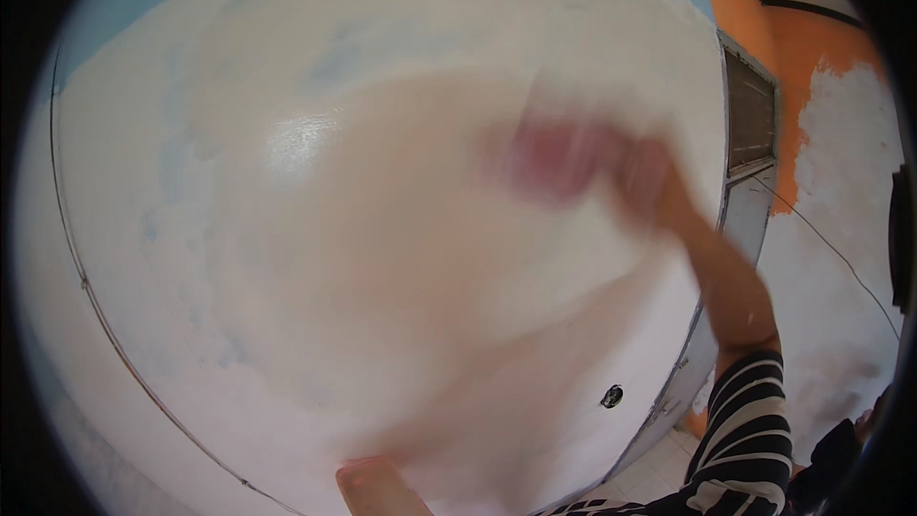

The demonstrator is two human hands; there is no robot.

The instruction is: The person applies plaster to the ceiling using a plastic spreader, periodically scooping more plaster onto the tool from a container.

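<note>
Broad reddish-pink tool (559, 161), motion-blurred, outline unclear; raised before large off-white-coated wall (382, 229), glossy in one patch, pale blue showing along top; contact unclear.

No lettering, label, number or sign can be read on anything in view

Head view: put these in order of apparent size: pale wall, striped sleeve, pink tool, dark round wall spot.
1. Pale wall, by far.
2. Striped sleeve and pink tool: not ranked against each other, since blur hides the tool's edges.
3. Dark round wall spot, clearly smallest.
</note>
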